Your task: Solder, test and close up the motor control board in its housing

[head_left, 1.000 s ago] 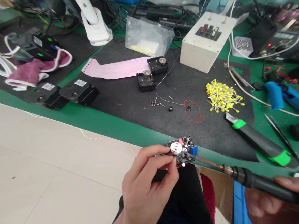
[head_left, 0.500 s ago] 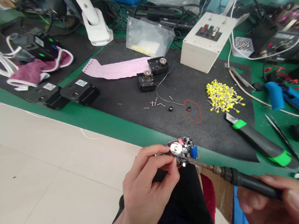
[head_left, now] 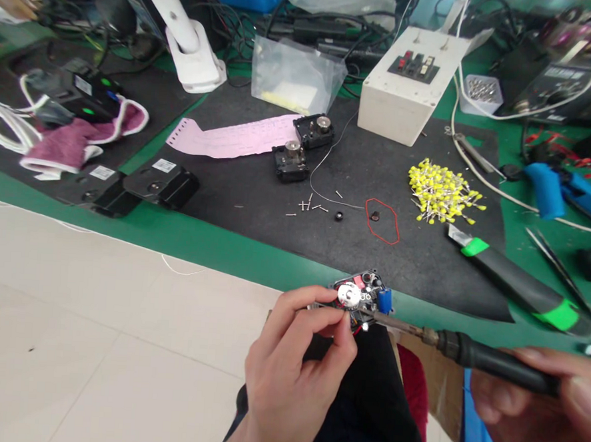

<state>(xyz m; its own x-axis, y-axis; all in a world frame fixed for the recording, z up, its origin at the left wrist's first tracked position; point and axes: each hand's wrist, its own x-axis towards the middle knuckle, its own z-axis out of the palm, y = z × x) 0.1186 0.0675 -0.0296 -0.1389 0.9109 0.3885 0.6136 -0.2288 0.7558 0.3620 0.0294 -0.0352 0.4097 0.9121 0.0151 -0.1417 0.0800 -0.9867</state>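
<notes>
At the bench's front edge, above my lap, is a small circuit board assembly [head_left: 370, 283] with a round silver disc and a blue block component [head_left: 385, 300]. My left hand [head_left: 299, 364] grips its near left side, fingers bent and thumb pressed in. Those fingertips hide part of the board, and I cannot tell whether they also pinch a small part. From the right, my right hand [head_left: 548, 396] is closed around the black handle of a soldering iron [head_left: 482, 356]. The iron's tip reaches the board close to my left thumb; whether they touch is unclear.
On the black mat [head_left: 256, 208] are screws [head_left: 309, 205], a red wire loop [head_left: 399, 231], a pile of yellow-headed parts [head_left: 442, 190] and a utility knife [head_left: 512, 277]. Black housings [head_left: 291, 164] sit farther back near a beige box [head_left: 392, 113]. Tweezers [head_left: 565, 274] lie right.
The view has shifted very slightly. My hands, the board and the soldering iron keep nearly the same positions relative to each other.
</notes>
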